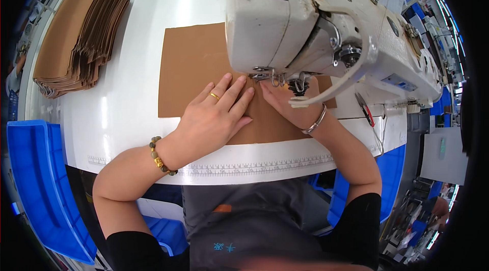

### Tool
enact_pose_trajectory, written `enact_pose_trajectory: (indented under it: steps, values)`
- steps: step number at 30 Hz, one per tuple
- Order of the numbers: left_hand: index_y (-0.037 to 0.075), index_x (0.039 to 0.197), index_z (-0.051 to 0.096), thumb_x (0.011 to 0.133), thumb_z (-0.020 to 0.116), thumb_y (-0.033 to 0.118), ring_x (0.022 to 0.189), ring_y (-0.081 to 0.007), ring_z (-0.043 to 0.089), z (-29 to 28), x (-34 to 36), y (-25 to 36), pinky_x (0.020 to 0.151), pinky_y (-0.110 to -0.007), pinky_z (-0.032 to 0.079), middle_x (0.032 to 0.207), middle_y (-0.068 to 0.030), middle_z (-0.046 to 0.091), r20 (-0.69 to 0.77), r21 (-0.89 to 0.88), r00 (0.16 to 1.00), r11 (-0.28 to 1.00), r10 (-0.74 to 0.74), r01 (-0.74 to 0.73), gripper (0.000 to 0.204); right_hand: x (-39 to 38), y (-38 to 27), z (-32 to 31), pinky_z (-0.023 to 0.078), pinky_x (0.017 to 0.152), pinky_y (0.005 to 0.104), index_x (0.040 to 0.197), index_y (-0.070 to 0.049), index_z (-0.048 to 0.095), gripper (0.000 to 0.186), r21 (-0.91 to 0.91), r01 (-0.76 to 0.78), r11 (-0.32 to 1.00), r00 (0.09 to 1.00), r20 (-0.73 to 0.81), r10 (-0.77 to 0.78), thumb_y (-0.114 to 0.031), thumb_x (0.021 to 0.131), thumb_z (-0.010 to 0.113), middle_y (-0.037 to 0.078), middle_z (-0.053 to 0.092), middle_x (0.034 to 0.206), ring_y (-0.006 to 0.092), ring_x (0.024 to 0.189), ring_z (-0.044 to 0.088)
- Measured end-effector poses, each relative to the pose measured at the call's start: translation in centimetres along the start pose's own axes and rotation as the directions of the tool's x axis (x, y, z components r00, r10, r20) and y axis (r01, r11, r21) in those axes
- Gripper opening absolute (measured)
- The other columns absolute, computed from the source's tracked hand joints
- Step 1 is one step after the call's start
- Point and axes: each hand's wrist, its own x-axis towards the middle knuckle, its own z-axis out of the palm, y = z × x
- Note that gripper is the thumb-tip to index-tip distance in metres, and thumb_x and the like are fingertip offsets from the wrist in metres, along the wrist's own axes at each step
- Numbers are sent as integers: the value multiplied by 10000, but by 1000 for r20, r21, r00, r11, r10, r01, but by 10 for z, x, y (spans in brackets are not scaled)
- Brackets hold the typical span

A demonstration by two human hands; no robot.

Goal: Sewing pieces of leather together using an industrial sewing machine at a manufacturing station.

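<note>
A brown leather-like sheet [188,62] lies flat on the white sewing table, partly under the head of a white industrial sewing machine [260,34]. My left hand [211,110] rests palm down on the sheet, open, its fingers spread just left of the presser foot [261,75]. On the other side, my right hand [293,105] lies on the sheet with its fingertips stretched toward the needle area. The machine's metal parts and curved guard cover some of the right hand. The needle tip cannot be made out.
A thick stack of folded brown pieces [81,39] stands at the table's far left. Red-handled thread snips [364,109] lie right of the machine. A printed ruler [239,166] runs along the near edge. Blue bins [43,179] flank the table.
</note>
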Motion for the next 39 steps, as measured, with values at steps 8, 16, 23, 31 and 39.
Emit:
enact_pose_trajectory:
  steps: [8, 16, 23, 31, 39]
  values:
    - [72, 1302, 661, 912, 710, 253, 1202, -283, 640, 3, 16, -4, 997, -403, 536, 1327, -98, 655, -89, -50, 995, 998, -53, 48, 434, -3, -22, -26, 506, 593, 319, 1047, -135, 746, 123, 314, -460, 830, 798, 556, 232, -181, 946, 693, 23, 727, 833, 213, 683, 683]
    - [45, 1248, 690, 891, 743, 213, 1239, -279, 635, 3, 8, -7, 1009, -376, 542, 1272, -103, 683, -88, -46, 996, 999, -13, 9, 398, -11, -20, -39, 485, 570, 328, 1153, -128, 743, 253, -204, 132, 970, 976, 197, -91, -197, 910, 724, -2, 750, 1066, 163, 724, 699]
    - [-5, 1175, 720, 911, 716, 218, 1179, -265, 665, 1, 9, -8, 1013, -369, 541, 1265, -108, 701, -96, -44, 995, 999, 2, -6, 346, 18, -24, -25, 541, 575, 324, 949, -130, 764, 131, -96, 98, 991, 994, 63, -92, -104, 857, 675, 7, 732, 814, 192, 674, 707]
    - [48, 1123, 730, 855, 711, 180, 1011, -203, 702, -1, 18, -11, 821, -315, 587, 1155, -45, 743, -136, -32, 991, 999, -10, 5, 299, -6, -25, -10, 498, 508, 326, 1045, -146, 727, 132, 241, -162, 957, 976, 184, 119, -189, 922, 707, 7, 697, 771, 183, 634, 669]
    - [86, 1038, 752, 825, 714, 133, 985, -196, 697, 11, 17, -23, 765, -309, 586, 1073, -17, 748, -266, 11, 962, 998, 63, -62, 222, 3, -23, -13, 515, 493, 351, 821, -134, 722, 54, 22, -117, 993, 993, 18, 117, -162, 866, 713, 42, 695, 691, 247, 584, 672]
